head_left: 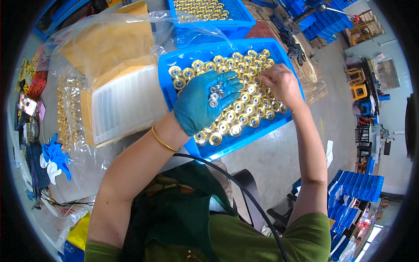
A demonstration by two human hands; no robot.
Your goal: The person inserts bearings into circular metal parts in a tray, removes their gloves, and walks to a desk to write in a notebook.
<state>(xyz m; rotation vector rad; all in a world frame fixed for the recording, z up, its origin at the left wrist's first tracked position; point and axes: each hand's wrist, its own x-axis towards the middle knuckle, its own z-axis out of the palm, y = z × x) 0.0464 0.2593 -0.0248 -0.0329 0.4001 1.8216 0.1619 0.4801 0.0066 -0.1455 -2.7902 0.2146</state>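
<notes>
Cups silver round pieces (213,103) in teal-gloved left hand (197,101); holds bare right hand (283,84) over gold-rimmed metal discs (238,106) in blue plastic tray (164,74).

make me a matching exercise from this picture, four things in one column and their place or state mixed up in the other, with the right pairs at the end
Things
1. left hand
2. right hand
3. open cardboard box
4. gold-rimmed round parts

Place or state
A. bare, over the right part of the blue tray
B. packed close together inside the blue tray
C. in a teal glove, with small silvery pieces in the palm
D. to the left of the blue tray, with white contents showing

Right pairs: 1-C, 2-A, 3-D, 4-B
</notes>
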